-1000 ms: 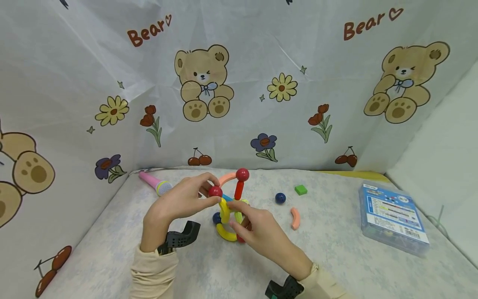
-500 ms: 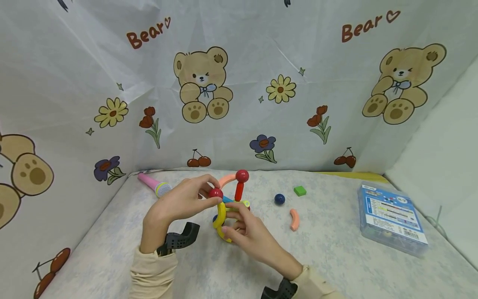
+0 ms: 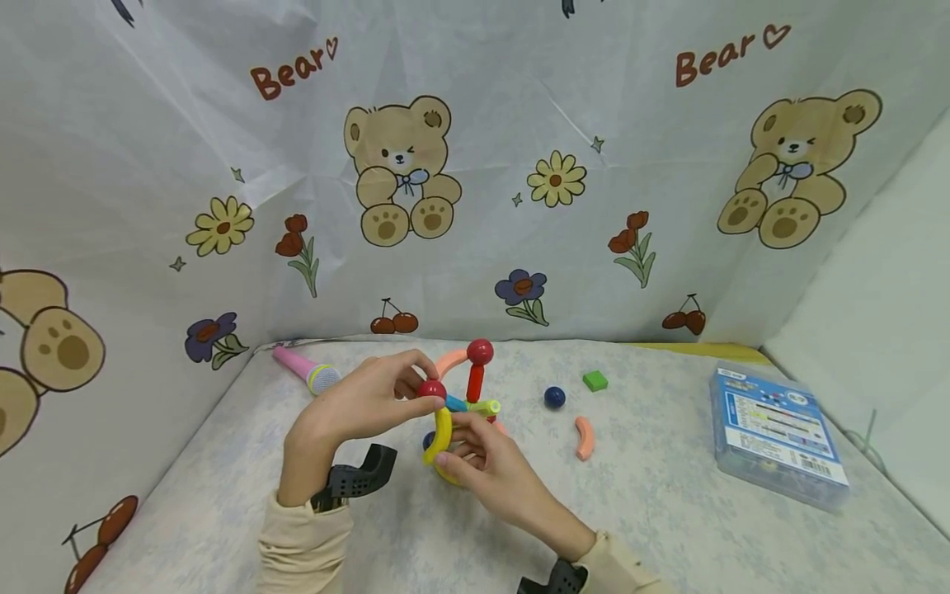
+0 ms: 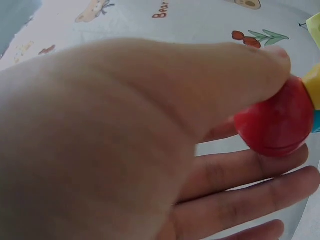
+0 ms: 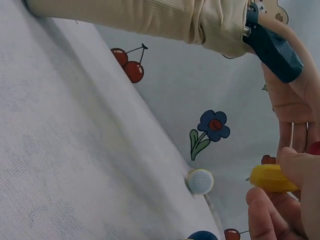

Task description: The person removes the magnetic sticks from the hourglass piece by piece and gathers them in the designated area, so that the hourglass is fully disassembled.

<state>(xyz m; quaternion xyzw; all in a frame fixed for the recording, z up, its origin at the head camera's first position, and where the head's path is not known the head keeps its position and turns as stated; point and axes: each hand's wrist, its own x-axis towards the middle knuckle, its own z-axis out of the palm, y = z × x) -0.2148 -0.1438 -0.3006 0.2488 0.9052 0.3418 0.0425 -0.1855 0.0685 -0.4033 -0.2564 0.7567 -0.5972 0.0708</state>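
Left grip (image 3: 365,400) pinches a red ball (image 3: 431,389); right grip (image 3: 503,473) pinches a curved yellow stick (image 3: 441,434).

Red ball (image 4: 275,121): glossy plastic. Yellow rod (image 3: 441,436): smooth plastic. Sleeves (image 3: 306,544): matt cloth. Box (image 3: 779,485): clear, shiny plastic. Backdrop (image 3: 490,66): creased, faint sheen.

the right-hand grip (image 3: 496,470) partly hides the lower yellow curved stick (image 3: 448,476).
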